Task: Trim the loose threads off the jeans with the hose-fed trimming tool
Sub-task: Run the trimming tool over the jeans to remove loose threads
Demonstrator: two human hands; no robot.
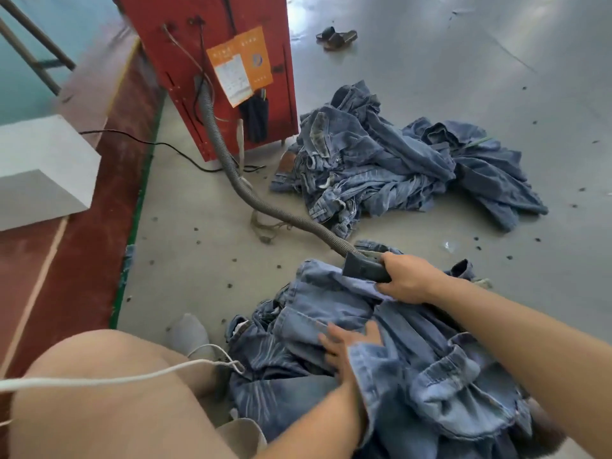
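The right hand (409, 279) curls around the dark trimming tool (366, 270), whose head rests on the far edge of the jeans (331, 303). The left hand (351, 342) lies flat, fingers spread, on the denim nearer the person, partly tucked under a fold. The jeans lie bunched on the floor (430, 61) across the person's lap. From the tool a grey ribbed hose (238, 180) runs away to a red machine (212, 61). Beyond the jeans, right of the hose, lies a second denim pile (390, 160).
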